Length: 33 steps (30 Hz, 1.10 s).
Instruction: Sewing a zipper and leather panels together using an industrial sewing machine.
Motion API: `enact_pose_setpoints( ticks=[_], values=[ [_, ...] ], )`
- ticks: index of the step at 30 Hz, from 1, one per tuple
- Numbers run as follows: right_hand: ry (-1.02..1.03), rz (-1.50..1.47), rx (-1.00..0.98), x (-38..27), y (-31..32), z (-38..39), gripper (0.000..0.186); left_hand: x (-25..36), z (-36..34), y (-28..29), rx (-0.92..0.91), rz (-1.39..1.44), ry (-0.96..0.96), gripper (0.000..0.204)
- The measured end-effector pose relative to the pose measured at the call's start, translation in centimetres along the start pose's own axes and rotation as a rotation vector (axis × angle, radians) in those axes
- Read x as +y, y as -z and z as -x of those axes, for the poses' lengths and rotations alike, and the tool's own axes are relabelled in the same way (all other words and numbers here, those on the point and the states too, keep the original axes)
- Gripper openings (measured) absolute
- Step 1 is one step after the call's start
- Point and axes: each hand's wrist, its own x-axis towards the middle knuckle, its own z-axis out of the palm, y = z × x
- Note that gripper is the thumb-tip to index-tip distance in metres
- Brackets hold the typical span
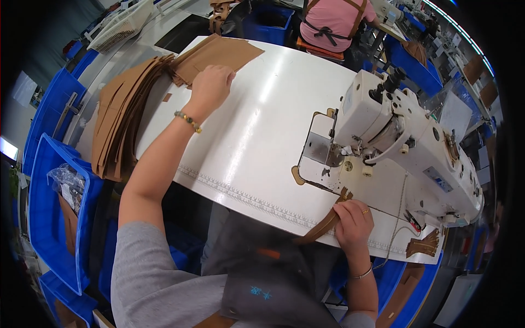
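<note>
My right hand (pixel 354 223) is closed on a brown zipper (pixel 325 225) at the front of the white sewing table (pixel 257 147). One end of the zipper points toward the sewing machine (pixel 377 117); the other hangs over the table's front edge. My left hand (pixel 211 88) reaches to the far left, its fingers curled at the near edge of a stack of flat brown panels (pixel 221 54). Whatever its fingertips hold, if anything, is hidden. Beside my left forearm a thick pile of brown panels (pixel 123 109) drapes over the table's left side.
Several zippers lie bunched (pixel 424 244) at the right corner, near small red-handled snips (pixel 414 223). A printed ruler (pixel 246 199) runs along the front edge. Blue bins (pixel 54 202) stand at left. A person in pink (pixel 331 24) sits beyond the table.
</note>
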Motion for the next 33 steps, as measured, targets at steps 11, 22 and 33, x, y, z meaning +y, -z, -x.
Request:
enact_pose_setpoints(
  ticks=[11,22,33],
  values=[
    [-0.072,-0.073,-0.050,0.7,-0.5,0.4,0.032,-4.1,-5.0,-4.9,-0.125,-0.289,0.070,0.016],
    [-0.177,-0.034,-0.061,0.8,-0.8,0.6,0.031,1.6,2.0,1.2,-0.322,1.615,0.641,0.035],
    [-0.083,-0.104,-0.083,-0.1,-0.6,0.1,0.020,13.4,17.9,6.0,-1.066,1.626,0.544,0.035]
  ],
)
